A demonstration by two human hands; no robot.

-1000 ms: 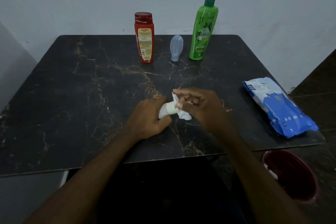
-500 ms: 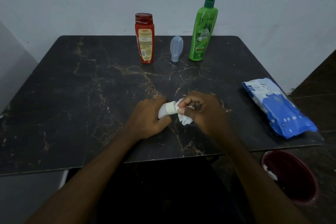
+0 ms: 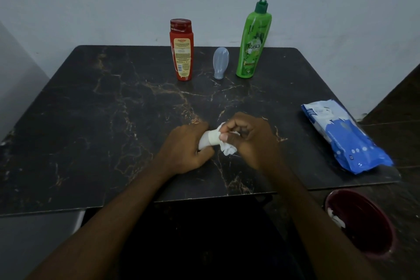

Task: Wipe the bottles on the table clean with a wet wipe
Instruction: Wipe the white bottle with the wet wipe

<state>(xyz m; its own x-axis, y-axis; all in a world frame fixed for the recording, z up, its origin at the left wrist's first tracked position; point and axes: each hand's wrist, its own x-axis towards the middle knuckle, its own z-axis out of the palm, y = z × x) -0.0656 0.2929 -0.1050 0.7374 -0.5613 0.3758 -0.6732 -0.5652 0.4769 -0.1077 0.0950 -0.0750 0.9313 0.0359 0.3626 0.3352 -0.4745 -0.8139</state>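
Note:
Low over the middle of the dark marble table, my left hand grips a small white bottle, lying sideways with its pale cap end pointing right. My right hand pinches a crumpled white wet wipe against that cap end. Most of the bottle is hidden inside my left fist. At the back of the table stand a red bottle, a small clear bluish bottle and a tall green pump bottle.
A blue and white wet wipe pack lies near the table's right edge. A dark red bin with used wipes sits on the floor at the lower right. A pale wall runs behind the table.
My right hand's fingers have curled tighter round the wipe and shifted slightly left over the bottle's cap end. The left hand keeps its hold on the bottle.

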